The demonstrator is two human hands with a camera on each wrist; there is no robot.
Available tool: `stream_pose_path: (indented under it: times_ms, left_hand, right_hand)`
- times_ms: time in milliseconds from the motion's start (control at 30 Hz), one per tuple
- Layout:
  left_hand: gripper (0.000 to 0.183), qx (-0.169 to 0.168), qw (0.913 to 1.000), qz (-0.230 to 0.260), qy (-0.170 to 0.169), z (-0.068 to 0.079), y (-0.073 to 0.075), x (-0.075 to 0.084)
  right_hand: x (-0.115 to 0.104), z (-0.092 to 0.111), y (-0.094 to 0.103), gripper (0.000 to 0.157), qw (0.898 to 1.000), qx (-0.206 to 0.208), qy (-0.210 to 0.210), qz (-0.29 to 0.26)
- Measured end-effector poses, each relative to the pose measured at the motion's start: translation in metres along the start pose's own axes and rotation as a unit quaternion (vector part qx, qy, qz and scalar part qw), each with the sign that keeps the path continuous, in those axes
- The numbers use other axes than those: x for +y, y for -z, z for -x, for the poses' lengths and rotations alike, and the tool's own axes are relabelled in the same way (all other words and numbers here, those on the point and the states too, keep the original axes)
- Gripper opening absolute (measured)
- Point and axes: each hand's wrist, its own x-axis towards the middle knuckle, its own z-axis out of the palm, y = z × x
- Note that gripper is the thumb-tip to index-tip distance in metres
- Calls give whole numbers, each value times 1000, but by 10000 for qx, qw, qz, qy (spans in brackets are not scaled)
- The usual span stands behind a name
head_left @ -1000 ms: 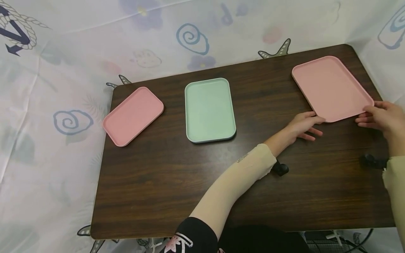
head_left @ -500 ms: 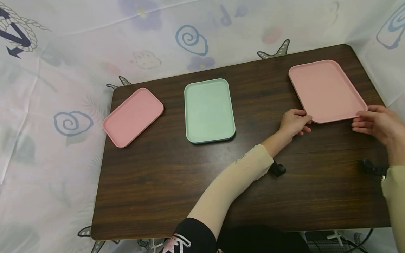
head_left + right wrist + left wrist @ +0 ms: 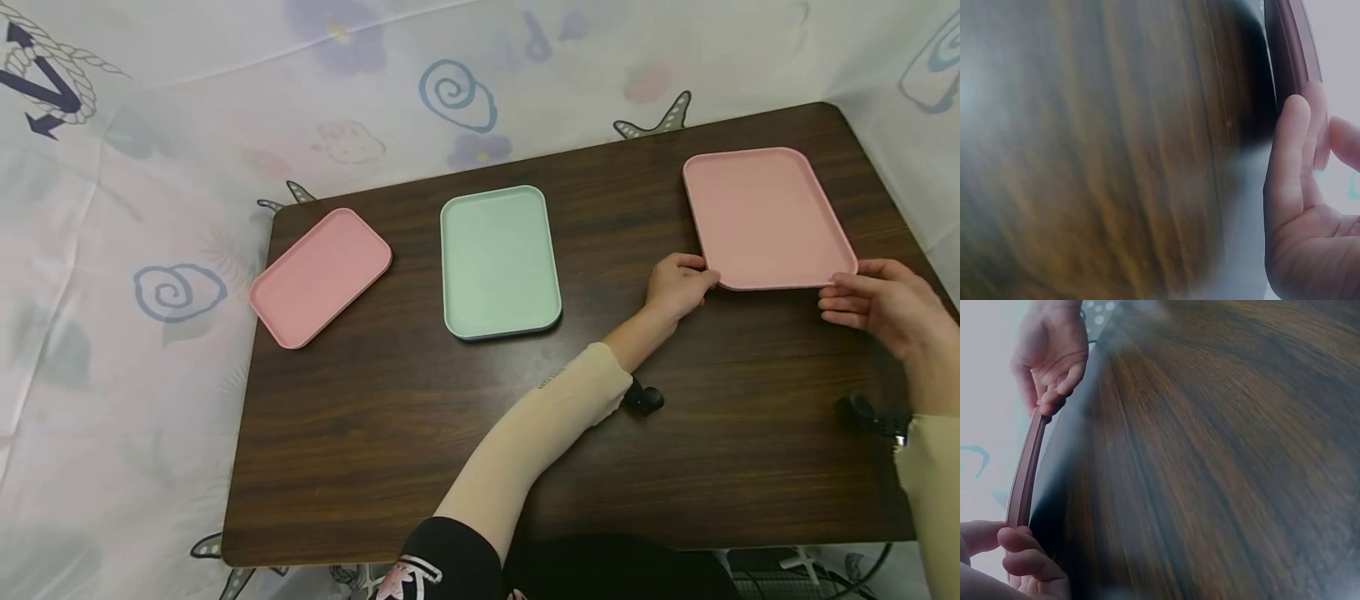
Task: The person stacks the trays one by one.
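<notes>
A large pink tray (image 3: 768,218) lies at the right of the table in the head view. My left hand (image 3: 677,287) pinches its near left corner between thumb and fingers. At the near right corner my right hand (image 3: 888,308) grips the rim, thumb on top and fingers beneath. In the left wrist view the tray's edge (image 3: 1025,472) runs between both hands, and the left fingers (image 3: 1032,559) curl at its end. The right wrist view shows the right fingers (image 3: 1291,144) under the tray's side (image 3: 1291,44).
A green tray (image 3: 500,262) lies mid-table, with a dark edge showing beneath it. A smaller pink tray (image 3: 320,279) sits angled at the left edge of the brown wooden table (image 3: 420,450). Patterned cloth (image 3: 225,108) hangs behind and at the sides.
Both hands have moved left with the large pink tray, which has turned to sit squarer to the table. The left thumb and fingers have closed more firmly on its corner.
</notes>
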Motion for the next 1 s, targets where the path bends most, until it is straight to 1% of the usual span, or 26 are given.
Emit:
stream_pose_path:
  times_ms: [67, 333, 533, 700, 833, 1000]
  left_hand:
    - [15, 2, 10000, -43, -79, 0, 1, -1]
    - [18, -4, 9980, -500, -388, 1, 10, -3]
    - [17, -97, 9970, -541, -545, 3, 22, 1]
    - [17, -158, 9972, -367, -639, 5, 34, 5]
    - [17, -301, 9967, -262, -704, 7, 45, 9]
    - [19, -345, 9955, -461, -753, 10, 63, 15]
  right_hand:
    - [2, 2, -2, 23, 9999, -6, 34, -160]
    - [3, 9, -13, 24, 9990, 2, 214, -396]
    - [3, 12, -21, 24, 9982, 123, 361, -467]
    - [1, 14, -33, 24, 9981, 290, 531, -66]
    - [-3, 16, -44, 26, 9963, 415, 690, 299]
    - [-9, 19, -61, 28, 9939, 468, 843, 541]
